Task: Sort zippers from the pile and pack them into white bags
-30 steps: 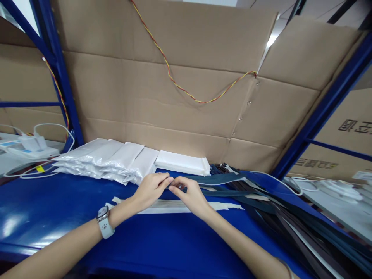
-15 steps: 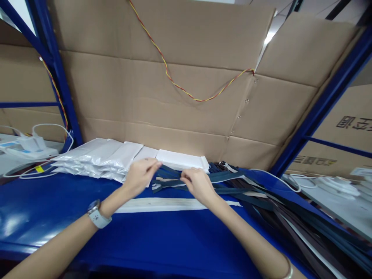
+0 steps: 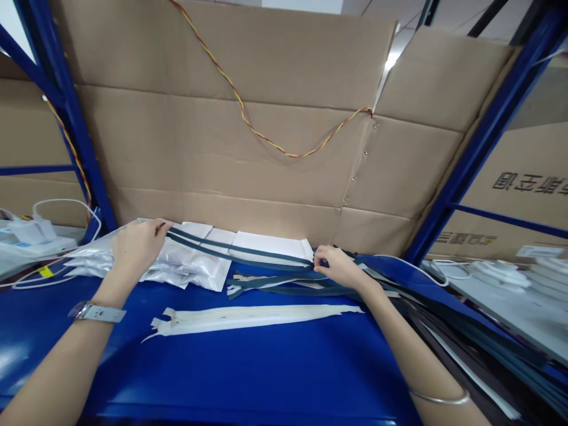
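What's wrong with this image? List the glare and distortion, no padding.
Head view: glare whitens the blue worktop at lower left, sheen streaks the plastic packets, and the wide lens tilts the blue shelving uprights.

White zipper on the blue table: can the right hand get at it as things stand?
Probably yes. The right hand holds a dark zipper, so it must let go, but only flat-lying dark zippers on the blue table sit between it and the white zipper.

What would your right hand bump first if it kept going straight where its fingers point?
The right hand would probably meet the white packets just past the dark zipper it pinches, though depth is hard to judge.
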The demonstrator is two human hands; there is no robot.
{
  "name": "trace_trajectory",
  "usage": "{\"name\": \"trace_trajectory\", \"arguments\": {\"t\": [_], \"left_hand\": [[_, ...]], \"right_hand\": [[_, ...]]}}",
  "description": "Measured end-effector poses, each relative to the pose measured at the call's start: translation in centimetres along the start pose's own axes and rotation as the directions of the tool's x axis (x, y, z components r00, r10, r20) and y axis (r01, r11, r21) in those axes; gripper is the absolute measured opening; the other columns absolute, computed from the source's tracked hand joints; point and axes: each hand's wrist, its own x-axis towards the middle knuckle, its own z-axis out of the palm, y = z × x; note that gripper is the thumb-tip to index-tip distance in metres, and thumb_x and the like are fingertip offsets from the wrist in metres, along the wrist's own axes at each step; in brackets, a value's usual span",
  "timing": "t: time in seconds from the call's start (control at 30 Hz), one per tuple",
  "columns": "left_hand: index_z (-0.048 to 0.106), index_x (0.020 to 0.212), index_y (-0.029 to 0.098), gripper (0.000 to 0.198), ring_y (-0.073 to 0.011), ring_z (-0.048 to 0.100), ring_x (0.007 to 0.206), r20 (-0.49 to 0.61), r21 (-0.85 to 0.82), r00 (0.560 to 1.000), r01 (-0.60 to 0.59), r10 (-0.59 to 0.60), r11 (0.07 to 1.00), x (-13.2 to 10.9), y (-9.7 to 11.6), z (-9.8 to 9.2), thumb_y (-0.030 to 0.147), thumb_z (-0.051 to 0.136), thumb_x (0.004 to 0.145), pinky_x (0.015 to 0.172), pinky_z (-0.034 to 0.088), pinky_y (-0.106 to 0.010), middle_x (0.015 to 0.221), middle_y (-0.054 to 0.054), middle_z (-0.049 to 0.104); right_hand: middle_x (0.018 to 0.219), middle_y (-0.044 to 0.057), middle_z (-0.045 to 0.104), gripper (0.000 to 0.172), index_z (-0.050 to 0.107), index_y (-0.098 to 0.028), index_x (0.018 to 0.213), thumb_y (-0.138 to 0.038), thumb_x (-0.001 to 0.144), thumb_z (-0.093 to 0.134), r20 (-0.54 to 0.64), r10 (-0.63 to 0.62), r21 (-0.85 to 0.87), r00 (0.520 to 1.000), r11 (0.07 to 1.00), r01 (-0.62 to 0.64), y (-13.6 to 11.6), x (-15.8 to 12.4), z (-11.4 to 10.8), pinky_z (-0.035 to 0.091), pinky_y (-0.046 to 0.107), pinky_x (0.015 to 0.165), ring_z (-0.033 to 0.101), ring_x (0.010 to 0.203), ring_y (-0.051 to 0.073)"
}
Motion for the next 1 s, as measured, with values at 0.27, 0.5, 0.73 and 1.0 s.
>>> {"name": "trace_trajectory", "arguments": {"t": [0.27, 0.5, 0.73, 1.0], "left_hand": [[0.05, 0.11, 0.014, 0.044, -0.025, 0.055, 0.081, -0.144, -0.178, 0.989, -0.038, 0.012, 0.983, -0.8, 2.5, -0.9, 0.05, 0.04, 0.088, 0.064, 0.034, -0.03, 0.089, -0.008, 0.057], [0.058, 0.084, 0.018, 0.024, -0.0124, 0.051, 0.061, 0.075, -0.708, 0.888, -0.273, 0.454, 0.651, -5.0, 10.6, -1.8, 0.036, 0.043, 0.089, 0.059, 0.036, -0.024, 0.068, 0.001, 0.058], [0.063, 0.081, 0.019, 0.018, -0.013, 0.053, 0.065, 0.118, -0.837, 0.79, -0.248, 0.602, 0.489, -9.2, 14.1, -1.7, 0.035, 0.056, 0.083, 0.063, 0.039, -0.025, 0.074, 0.0, 0.061], [0.062, 0.081, 0.021, 0.016, -0.0146, 0.054, 0.074, 0.065, -0.823, 0.743, -0.338, 0.667, 0.457, -9.3, 13.9, -1.2, 0.034, 0.055, 0.085, 0.069, 0.04, -0.028, 0.077, 0.0, 0.061]], "right_hand": [[0.069, 0.004, 0.065, 0.021, 0.066, -0.015, 0.076, -0.034, 0.076, 0.058, 0.252, -0.091, 0.555, 0.964, 0.829, -0.067, -3.5, -0.8, -1.8, 0.045, 0.026, 0.062, 0.058, 0.065, 0.014], [0.072, 0.0, 0.063, 0.03, 0.054, -0.018, 0.108, -0.028, 0.08, 0.057, 0.151, -0.141, 0.762, 0.978, 0.648, -0.024, -7.1, -0.7, -0.5, 0.049, 0.029, 0.071, 0.062, 0.069, 0.014], [0.079, 0.001, 0.064, 0.03, 0.051, -0.021, 0.111, -0.023, 0.081, 0.056, 0.035, -0.19, 0.769, 0.981, 0.632, 0.095, -11.1, -1.1, 1.9, 0.048, 0.029, 0.073, 0.062, 0.076, 0.014], [0.079, 0.001, 0.065, 0.03, 0.053, -0.019, 0.11, -0.016, 0.081, 0.056, -0.023, -0.162, 0.708, 0.986, 0.694, 0.131, -11.6, -1.4, 2.1, 0.045, 0.028, 0.074, 0.061, 0.075, 0.014]]}}
